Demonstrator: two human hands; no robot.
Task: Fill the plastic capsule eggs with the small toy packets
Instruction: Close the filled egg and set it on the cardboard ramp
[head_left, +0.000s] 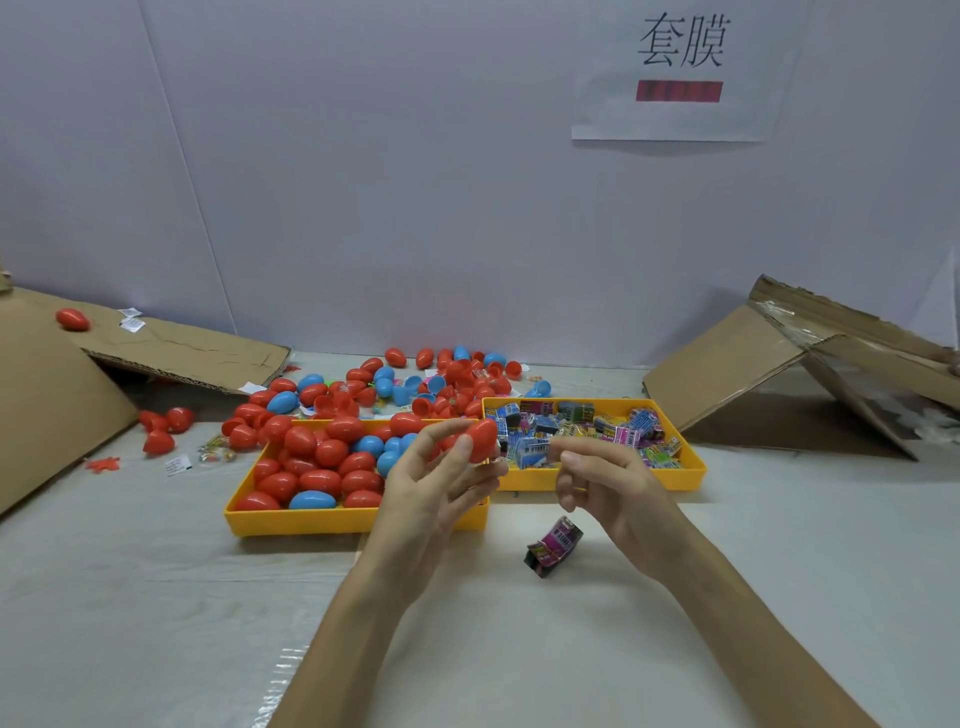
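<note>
Dozens of red and blue plastic capsule eggs (317, 480) lay in yellow tray (291, 522). Your left grip (431, 488) pinched closed red egg (480, 439) above it; right grip (597, 483) curled, hold unclear. Printed toy packets (582, 426) plentiful: likely much left.

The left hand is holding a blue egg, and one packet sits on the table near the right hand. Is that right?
Not quite. The head view shows that the egg in the left hand is red, not blue. The rest holds: one packet sits on the table near the right hand.
</note>
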